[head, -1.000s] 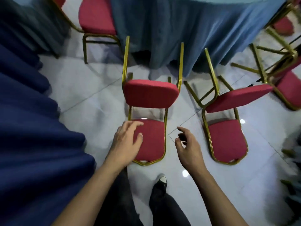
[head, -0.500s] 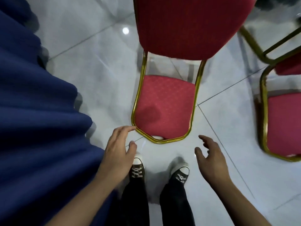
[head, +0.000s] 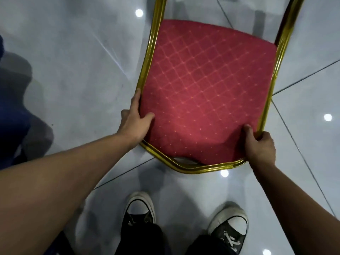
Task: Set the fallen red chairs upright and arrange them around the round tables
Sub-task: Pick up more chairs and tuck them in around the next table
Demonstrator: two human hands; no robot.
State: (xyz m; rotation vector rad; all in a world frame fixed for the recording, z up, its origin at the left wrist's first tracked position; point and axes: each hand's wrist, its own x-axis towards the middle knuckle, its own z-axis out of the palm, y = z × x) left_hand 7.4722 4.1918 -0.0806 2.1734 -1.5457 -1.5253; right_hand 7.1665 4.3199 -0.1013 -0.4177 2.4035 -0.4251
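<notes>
One red chair [head: 206, 92], lying on the tiled floor [head: 73, 61] with its padded backrest facing up and its gold frame [head: 149, 57] running away toward the top edge of the view; the seat and legs are out of sight. Top rail of the backrest lies just ahead of two black-and-white sneakers [head: 139, 212].

Left hand [head: 135, 119]: on the left side of the frame, thumb pressed onto the red pad, fingers appearing to reach along and under the rail. Right hand [head: 261, 146]: curled round the right lower corner of the frame, thumb on the pad.

Blue cloth [head: 11, 111] shows at the left edge, over the floor.

Stage, as judged: grip taken, lift not yet made.

Risks, as judged: glossy tile may let the far legs skid as the back rises; the left hold looks shallower than the right, so the frame could twist or slip and drop toward the feet; fingers beneath the rail could be pinched.
</notes>
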